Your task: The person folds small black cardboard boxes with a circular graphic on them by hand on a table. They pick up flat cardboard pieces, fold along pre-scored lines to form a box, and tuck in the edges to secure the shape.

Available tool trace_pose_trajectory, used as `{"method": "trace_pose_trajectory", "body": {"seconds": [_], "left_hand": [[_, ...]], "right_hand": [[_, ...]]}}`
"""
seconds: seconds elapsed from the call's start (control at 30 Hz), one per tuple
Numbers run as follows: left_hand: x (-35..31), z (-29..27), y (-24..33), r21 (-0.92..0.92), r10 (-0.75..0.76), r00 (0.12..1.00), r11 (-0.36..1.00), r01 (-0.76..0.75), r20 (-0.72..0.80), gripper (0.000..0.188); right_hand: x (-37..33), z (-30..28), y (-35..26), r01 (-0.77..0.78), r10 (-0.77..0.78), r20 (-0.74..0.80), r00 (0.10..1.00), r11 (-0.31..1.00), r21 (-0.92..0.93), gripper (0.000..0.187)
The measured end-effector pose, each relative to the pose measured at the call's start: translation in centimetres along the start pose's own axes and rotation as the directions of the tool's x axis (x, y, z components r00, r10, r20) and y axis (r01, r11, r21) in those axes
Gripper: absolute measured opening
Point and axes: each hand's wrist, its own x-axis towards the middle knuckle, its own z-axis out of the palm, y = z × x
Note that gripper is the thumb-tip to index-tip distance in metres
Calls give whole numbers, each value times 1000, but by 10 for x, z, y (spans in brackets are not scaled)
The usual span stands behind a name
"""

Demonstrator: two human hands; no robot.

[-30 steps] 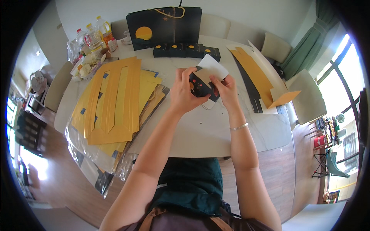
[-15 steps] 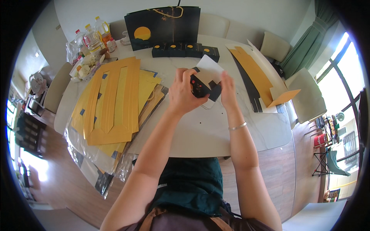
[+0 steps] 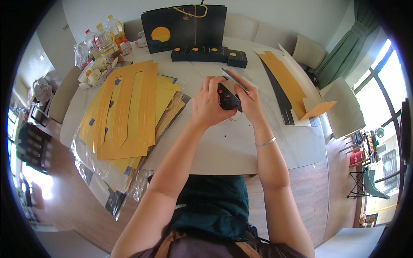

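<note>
My left hand point(image 3: 206, 104) is wrapped round a small black cardboard box point(image 3: 226, 99) with red printed marks, partly folded and held over the table. Opposite it, my right hand point(image 3: 252, 105) grips the box's right side, its thumb near the front edge. A pale-edged flap point(image 3: 235, 80) stands up from the box and leans against the right fingers, seen almost edge-on. The box's inside and underside are hidden by the hands. Beyond them, several finished small black boxes point(image 3: 198, 54) stand in a row before a large black gift bag point(image 3: 185, 32) with a gold disc.
Flat golden card pieces point(image 3: 124, 152) and clear plastic wrap lie on the table's left. A long gold-and-black card blank point(image 3: 282, 77) lies at the right. Bottles point(image 3: 103, 41) stand at the back left. Chairs point(image 3: 342, 103) surround the white table point(image 3: 193, 159).
The wide white flap has swung up from lying spread behind the box to nearly edge-on. My right hand has closed in on the box from beside it.
</note>
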Motion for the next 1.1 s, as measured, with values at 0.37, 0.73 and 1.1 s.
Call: {"method": "trace_pose_trajectory", "body": {"seconds": [0.37, 0.73, 1.1], "left_hand": [[0, 3, -1, 12, -55, 998, 998, 55, 25, 104], [-2, 1, 4, 17, -62, 997, 998, 61, 56, 96], [-1, -2, 4, 48, -63, 994, 997, 58, 90, 101]], "right_hand": [[2, -5, 1, 29, -33, -251, 967, 999, -19, 32], [-1, 2, -11, 100, -97, -109, 989, 995, 22, 37], [-3, -5, -1, 170, -171, -3, 985, 979, -113, 68]]}}
